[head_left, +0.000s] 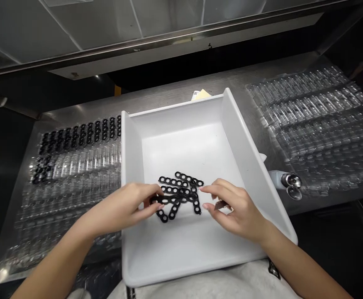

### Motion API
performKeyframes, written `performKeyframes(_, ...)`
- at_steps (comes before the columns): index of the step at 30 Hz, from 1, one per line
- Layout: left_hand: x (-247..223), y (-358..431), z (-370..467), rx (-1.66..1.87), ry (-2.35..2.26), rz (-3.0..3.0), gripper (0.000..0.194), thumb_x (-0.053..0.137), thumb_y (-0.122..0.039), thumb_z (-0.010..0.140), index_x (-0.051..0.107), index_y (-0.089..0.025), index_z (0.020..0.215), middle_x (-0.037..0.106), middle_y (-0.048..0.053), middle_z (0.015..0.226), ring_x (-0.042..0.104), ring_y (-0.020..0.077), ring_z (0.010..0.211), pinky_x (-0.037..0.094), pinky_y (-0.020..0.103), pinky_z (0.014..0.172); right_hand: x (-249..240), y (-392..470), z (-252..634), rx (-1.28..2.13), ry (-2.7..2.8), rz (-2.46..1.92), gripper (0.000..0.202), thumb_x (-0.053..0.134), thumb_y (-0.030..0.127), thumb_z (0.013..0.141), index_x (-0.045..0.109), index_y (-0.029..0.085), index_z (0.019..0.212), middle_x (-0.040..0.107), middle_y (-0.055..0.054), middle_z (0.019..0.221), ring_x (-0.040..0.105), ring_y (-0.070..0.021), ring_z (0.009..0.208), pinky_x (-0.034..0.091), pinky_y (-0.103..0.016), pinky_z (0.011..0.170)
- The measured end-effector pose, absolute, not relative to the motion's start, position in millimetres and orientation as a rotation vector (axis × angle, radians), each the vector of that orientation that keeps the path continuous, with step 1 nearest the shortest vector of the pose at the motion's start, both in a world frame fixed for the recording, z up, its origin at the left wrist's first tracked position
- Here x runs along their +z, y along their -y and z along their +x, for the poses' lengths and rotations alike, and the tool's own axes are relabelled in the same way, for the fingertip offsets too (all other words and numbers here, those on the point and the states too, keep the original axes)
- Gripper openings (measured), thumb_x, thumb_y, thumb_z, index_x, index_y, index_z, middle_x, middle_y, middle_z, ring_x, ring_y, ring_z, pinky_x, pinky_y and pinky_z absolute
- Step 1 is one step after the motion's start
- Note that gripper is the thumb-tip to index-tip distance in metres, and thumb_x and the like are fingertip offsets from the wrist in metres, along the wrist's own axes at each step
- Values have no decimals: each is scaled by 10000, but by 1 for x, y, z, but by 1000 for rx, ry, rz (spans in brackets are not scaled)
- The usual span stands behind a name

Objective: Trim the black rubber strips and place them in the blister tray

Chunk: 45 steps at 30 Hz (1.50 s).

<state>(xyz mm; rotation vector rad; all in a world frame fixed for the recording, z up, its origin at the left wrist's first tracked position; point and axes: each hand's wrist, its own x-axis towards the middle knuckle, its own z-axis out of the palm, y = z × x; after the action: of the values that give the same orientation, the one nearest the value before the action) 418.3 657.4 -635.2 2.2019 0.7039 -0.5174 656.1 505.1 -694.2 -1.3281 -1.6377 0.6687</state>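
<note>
Several black strips with round holes (175,190) lie in a loose pile on the floor of a white bin (181,249). My left hand (125,207) is at the pile's left side, its thumb and fingertips closed around the end of one black strip. To the right of the pile, my right hand (237,209) hovers inside the bin with thumb and index finger apart. A small flat brownish piece (221,204) shows under the curled fingers of that hand, apparently held in them.
Clear plastic trays (78,160) stand left of the bin, some slots filled with black strips (81,133). More clear trays (315,108) lie at the right. A small metal-topped container (290,180) sits beside the bin. Yellow paper (202,94) lies behind it.
</note>
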Motion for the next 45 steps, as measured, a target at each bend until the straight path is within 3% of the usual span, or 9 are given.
performKeyframes(3, -637, -647, 426, -353, -586, 1856, 240, 466, -370, 974, 626, -241, 1098, 694, 10, 856, 649, 140, 744, 482, 242, 681, -691, -504, 656, 736, 1555, -1236, 346, 687, 161, 842, 613, 135, 1179, 622, -60, 855, 588, -102, 687, 496, -176, 504)
performKeyframes(8, -662, -625, 437, -111, -561, 1519, 310, 393, -344, 1009, 659, -199, 947, 657, 13, 704, 588, 93, 563, 486, 212, 598, -686, -503, 660, 746, 1393, -1109, 211, 733, 165, 823, 668, 156, 1023, 642, -31, 759, 573, -89, 620, 471, -180, 488)
performKeyframes(13, -666, -609, 445, 396, -767, 1385, 96, 692, -263, 856, 702, -251, 951, 641, -18, 663, 554, 71, 488, 407, 149, 421, -686, -503, 660, 724, 1333, -1239, 188, 737, 135, 796, 640, 181, 950, 647, -7, 757, 551, -73, 574, 427, -171, 448)
performKeyframes(18, -657, -601, 457, 678, -669, 1477, 62, 756, -276, 801, 725, -230, 829, 666, 15, 691, 601, 119, 618, 502, 227, 573, -686, -501, 654, 882, 1467, -1238, 168, 727, 189, 821, 574, 194, 891, 658, 17, 741, 575, -60, 541, 456, -153, 462)
performKeyframes(28, -661, -596, 466, 727, -700, 1727, 131, 677, -321, 869, 676, -197, 825, 682, 49, 720, 612, 151, 635, 495, 272, 522, -692, -498, 649, 1162, 1530, -1163, 265, 732, 327, 829, 496, 212, 858, 549, 75, 610, 551, -58, 483, 442, -165, 457)
performKeyframes(33, -663, -603, 461, 766, -750, 1821, 269, 668, -250, 877, 624, -227, 1141, 695, 69, 945, 653, 160, 798, 565, 275, 659, -689, -500, 650, 1103, 1498, -1225, 177, 674, 250, 837, 501, 211, 831, 525, 63, 601, 482, -60, 457, 391, -183, 434)
performKeyframes(37, -658, -614, 449, 625, -522, 2304, 243, 633, -163, 892, 633, -187, 1134, 693, 89, 983, 654, 174, 887, 573, 311, 742, -682, -504, 653, 1031, 1362, -1376, 39, 597, 210, 872, 582, 208, 836, 554, 35, 590, 477, -81, 460, 369, -196, 414)
performKeyframes(42, -653, -609, 434, 604, -351, 2775, 277, 593, -46, 875, 590, -33, 1151, 741, 136, 893, 669, 193, 726, 561, 343, 601, -682, -506, 650, 1206, 1232, -1466, 103, 644, 316, 889, 664, 216, 875, 609, 12, 580, 541, -100, 444, 428, -194, 402)
performKeyframes(45, -649, -616, 409, 686, -346, 2930, 293, 605, -32, 849, 609, -43, 1142, 754, 148, 915, 701, 219, 780, 584, 359, 617, -686, -506, 645, 1223, 1241, -1450, 220, 660, 371, 877, 662, 235, 1048, 687, -33, 724, 624, -142, 543, 484, -220, 439)
